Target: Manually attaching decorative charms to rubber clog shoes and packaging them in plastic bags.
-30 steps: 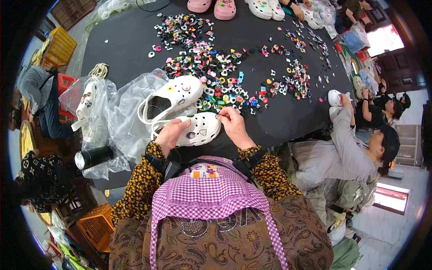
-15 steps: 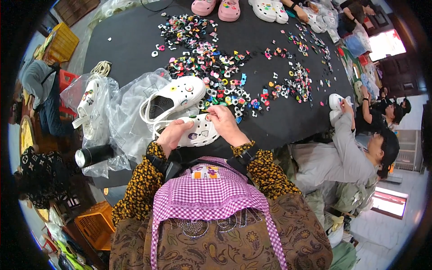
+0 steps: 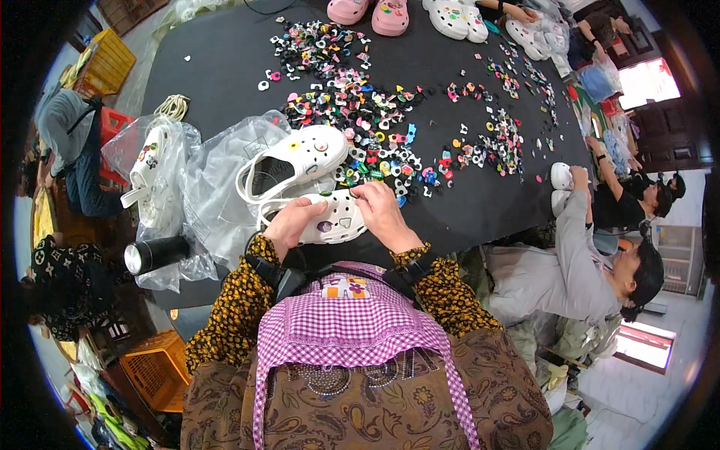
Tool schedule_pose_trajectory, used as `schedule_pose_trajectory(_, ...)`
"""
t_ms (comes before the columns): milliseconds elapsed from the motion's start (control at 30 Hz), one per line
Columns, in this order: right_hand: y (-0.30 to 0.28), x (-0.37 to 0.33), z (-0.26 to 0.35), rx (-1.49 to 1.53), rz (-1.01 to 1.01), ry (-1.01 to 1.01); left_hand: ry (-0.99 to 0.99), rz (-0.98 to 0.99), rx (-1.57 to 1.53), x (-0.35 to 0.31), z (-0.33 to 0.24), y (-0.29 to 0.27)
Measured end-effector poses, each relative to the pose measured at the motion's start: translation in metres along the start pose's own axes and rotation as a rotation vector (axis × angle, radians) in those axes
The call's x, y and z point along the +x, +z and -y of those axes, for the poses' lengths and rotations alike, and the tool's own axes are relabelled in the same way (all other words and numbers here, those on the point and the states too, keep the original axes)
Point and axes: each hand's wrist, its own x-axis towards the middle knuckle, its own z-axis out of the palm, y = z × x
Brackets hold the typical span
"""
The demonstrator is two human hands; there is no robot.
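My left hand (image 3: 293, 223) is closed on the heel side of a white clog (image 3: 339, 234), thumb over its upper. Small charms, one of them purple, sit in the clog's holes. At the toe end, my right hand (image 3: 384, 217) has its fingers bent and pressed together against the upper; anything pinched there is hidden. Just beyond lies a second white clog (image 3: 309, 150) with several charms on it, its strap toward the left. A large pile of loose colourful charms (image 3: 360, 105) spreads over the black table (image 3: 217, 82) past both clogs.
Clear plastic bags (image 3: 229, 165) lie to the left, with a bagged white clog (image 3: 150, 159) and a black bottle (image 3: 157, 255). Pink clogs (image 3: 390, 16) and white clogs (image 3: 454, 19) stand at the far edge. A co-worker in grey (image 3: 555, 262) handles white clogs at the right.
My right hand has shifted slightly, its fingers now more bent over the clog's toe end. The left hand keeps its hold. The whole view has moved slightly.
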Motion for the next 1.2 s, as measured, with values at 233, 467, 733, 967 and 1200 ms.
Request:
schedule_pose_trajectory(233, 0.004, -0.001, -0.002, 0.115, 0.007, 0.054, -0.03, -0.029, 0.022, -0.004, -0.005, 0.003)
schedule_pose_trajectory(467, 0.006, -0.003, 0.003, 0.104, -0.04, 0.029, -0.03, -0.01, 0.01, 0.0, 0.001, -0.001)
schedule_pose_trajectory(733, 0.003, -0.001, 0.008, 0.041, -0.014, -0.043, -0.013, -0.004, 0.052, -0.003, -0.003, 0.001)
schedule_pose_trajectory(967, 0.004, 0.002, 0.001, 0.206, 0.02, 0.111, 0.004, -0.005, 0.071, 0.001, 0.002, -0.003)
schedule_pose_trajectory(1200, 0.004, 0.003, 0.002, 0.24, 0.04, 0.165, -0.004, -0.003, 0.05, 0.002, 0.004, -0.004)
